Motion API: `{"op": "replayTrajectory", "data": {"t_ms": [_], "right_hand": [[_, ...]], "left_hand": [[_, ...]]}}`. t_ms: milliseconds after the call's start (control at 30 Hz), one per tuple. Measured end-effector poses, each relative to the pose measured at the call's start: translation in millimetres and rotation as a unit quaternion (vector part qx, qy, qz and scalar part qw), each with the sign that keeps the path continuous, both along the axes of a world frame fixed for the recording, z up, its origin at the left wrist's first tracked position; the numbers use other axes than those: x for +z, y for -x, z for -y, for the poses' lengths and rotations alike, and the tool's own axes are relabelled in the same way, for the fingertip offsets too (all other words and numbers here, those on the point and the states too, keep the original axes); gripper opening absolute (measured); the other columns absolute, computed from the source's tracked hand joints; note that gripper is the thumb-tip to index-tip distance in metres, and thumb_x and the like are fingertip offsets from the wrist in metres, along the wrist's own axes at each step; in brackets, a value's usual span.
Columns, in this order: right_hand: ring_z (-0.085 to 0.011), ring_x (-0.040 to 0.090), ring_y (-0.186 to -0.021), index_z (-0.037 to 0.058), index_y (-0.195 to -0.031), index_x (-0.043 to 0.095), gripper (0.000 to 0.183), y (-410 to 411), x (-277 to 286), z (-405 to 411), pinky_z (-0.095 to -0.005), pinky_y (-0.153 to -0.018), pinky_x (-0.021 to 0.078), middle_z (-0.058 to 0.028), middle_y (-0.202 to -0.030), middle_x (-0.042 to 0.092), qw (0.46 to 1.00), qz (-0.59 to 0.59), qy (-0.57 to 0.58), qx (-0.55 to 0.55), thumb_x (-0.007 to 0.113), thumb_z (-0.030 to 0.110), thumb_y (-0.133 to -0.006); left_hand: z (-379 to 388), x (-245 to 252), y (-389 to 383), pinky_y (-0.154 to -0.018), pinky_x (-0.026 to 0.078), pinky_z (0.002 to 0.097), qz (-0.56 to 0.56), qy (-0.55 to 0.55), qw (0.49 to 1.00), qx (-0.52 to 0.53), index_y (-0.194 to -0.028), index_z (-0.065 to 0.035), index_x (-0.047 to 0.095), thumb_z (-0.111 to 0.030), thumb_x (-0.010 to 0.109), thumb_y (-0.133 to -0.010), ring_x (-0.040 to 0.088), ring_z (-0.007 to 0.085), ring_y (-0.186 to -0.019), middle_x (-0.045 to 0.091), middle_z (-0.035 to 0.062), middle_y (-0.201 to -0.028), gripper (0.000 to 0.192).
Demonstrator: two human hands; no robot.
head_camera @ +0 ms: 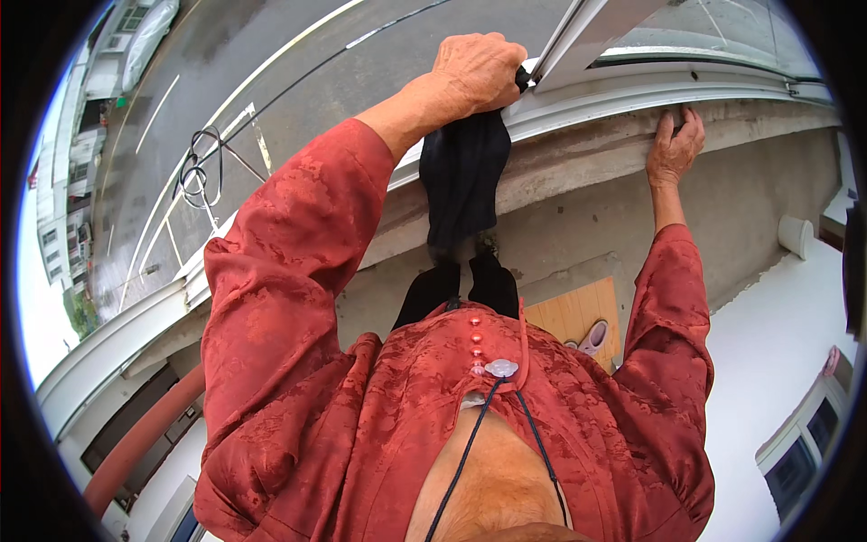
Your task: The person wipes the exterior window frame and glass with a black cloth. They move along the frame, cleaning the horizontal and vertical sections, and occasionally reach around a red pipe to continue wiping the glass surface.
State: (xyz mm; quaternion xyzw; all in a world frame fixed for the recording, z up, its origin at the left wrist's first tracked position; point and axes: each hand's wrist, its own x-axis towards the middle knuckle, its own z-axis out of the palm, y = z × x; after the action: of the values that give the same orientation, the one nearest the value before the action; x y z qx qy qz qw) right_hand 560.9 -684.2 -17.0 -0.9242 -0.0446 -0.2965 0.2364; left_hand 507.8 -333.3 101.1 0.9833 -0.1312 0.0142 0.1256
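My left hand [477, 74] is closed in a fist around a black cloth [466, 176], at the edge of a white sliding window sash [582, 44]. Most of the cloth hangs below the fist, in front of the concrete sill; a small bunched end sticks out beside the sash edge. Further right, my right hand [677, 146] is empty, its fingers apart and the tips touching the sill [731, 132] just under the white window track [650, 98].
Beyond the opening lies grey pavement [305, 122] with painted lines. A looped black cable [218, 166] hangs outside, left. Below are a wooden board [576, 308] and a pale clog [595, 337]. A white container [795, 237] stands right; a red pipe [145, 437] runs lower left.
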Motion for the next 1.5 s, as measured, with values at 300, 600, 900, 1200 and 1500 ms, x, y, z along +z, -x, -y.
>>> {"op": "replayTrajectory", "data": {"t_ms": [300, 600, 900, 1200, 1500], "right_hand": [[-0.0334, 0.042, -0.129, 0.0044, -0.129, 0.055, 0.048, -0.1, 2.4, -0.2, -0.0448, -0.109, 0.0328, -0.0150, -0.139, 0.047, 1.000, 0.005, 0.004, 0.001, 0.057, 0.039, -0.095], [-0.0334, 0.043, -0.128, 0.0041, -0.128, 0.056, 0.047, 4.6, 4.1, -6.4, -0.0448, -0.108, 0.0338, -0.0148, -0.138, 0.048, 1.000, 0.005, -0.018, 0.001, 0.060, 0.036, -0.094], [-0.0336, 0.043, -0.128, 0.0040, -0.127, 0.056, 0.048, 5.6, 2.6, -4.1, -0.0449, -0.109, 0.0334, -0.0149, -0.138, 0.048, 1.000, 0.000, -0.016, 0.003, 0.058, 0.039, -0.095], [-0.0333, 0.043, -0.130, 0.0038, -0.130, 0.055, 0.049, -2.0, -1.1, 4.9, -0.0450, -0.110, 0.0322, -0.0159, -0.139, 0.047, 1.000, 0.006, 0.010, -0.006, 0.056, 0.040, -0.096], [-0.0335, 0.044, -0.127, 0.0047, -0.128, 0.056, 0.048, 2.6, 0.2, -2.8, -0.0451, -0.108, 0.0339, -0.0148, -0.137, 0.049, 1.000, 0.012, -0.007, -0.003, 0.059, 0.038, -0.094]], "left_hand": [[-104.0, 21.5, 101.6, -0.072, 0.049, 0.0442, -0.088, -0.076, 0.992, 0.037, -0.090, -0.0038, 0.065, -0.012, 0.062, -0.079, 0.062, 0.0350, -0.084, 0.061, 0.0137, -0.085, 0.014], [-46.2, 7.7, 41.5, -0.069, 0.050, 0.0444, -0.016, -0.052, 0.998, -0.021, -0.085, -0.0051, 0.066, -0.010, 0.063, -0.075, 0.063, 0.0354, -0.083, 0.062, 0.0130, -0.084, 0.011], [13.3, 15.6, -5.9, -0.070, 0.053, 0.0467, -0.055, -0.028, 0.998, 0.010, -0.088, -0.0068, 0.069, -0.014, 0.062, -0.074, 0.066, 0.0388, -0.084, 0.068, 0.0179, -0.087, 0.018], [-90.9, 14.8, 86.9, -0.071, 0.049, 0.0455, -0.064, -0.088, 0.994, 0.025, -0.088, -0.0051, 0.067, -0.011, 0.061, -0.080, 0.064, 0.0367, -0.083, 0.064, 0.0154, -0.086, 0.012], [-82.9, 14.9, 82.7, -0.071, 0.050, 0.0436, -0.048, -0.078, 0.996, 0.015, -0.088, -0.0067, 0.067, -0.007, 0.064, -0.076, 0.063, 0.0332, -0.085, 0.062, 0.0106, -0.084, 0.012]]}}
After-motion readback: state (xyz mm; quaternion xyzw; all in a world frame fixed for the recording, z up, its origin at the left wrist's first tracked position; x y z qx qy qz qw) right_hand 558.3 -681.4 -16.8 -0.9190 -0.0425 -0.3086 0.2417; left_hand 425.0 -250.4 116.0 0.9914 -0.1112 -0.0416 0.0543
